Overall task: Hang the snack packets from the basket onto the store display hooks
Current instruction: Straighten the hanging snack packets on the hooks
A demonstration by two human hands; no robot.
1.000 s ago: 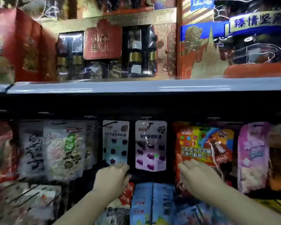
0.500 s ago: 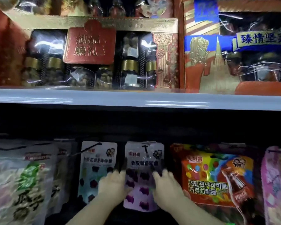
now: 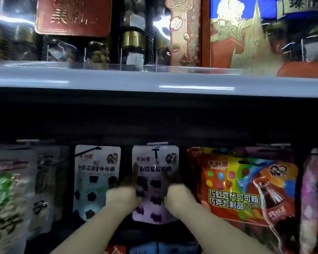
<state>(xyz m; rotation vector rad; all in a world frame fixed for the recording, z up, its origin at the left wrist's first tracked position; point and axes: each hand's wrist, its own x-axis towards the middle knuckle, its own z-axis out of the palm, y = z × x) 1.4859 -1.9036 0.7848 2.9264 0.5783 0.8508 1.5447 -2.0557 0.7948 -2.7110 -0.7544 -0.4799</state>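
Observation:
A pale purple snack packet (image 3: 155,198) with dark gummy shapes hangs from a black display hook (image 3: 156,153) under the shelf. My left hand (image 3: 122,196) holds the packet's left edge, its fingers reaching up into shadow. My right hand (image 3: 179,194) holds the right edge at the same height. The fingertips are dark and blurred. A pale blue packet (image 3: 96,180) of the same kind hangs on the hook to the left. The basket is out of sight.
A colourful chocolate-bean bag (image 3: 246,191) hangs close on the right, a pink bag (image 3: 312,198) beyond it, and green-and-white seed bags (image 3: 9,195) on the left. The grey shelf edge (image 3: 154,83) above carries gift boxes and jars. More packets hang below.
The view has risen and closed in on the hooks. Both hands came up from the lower row and in from the sides to the purple packet, where they now hold its edges.

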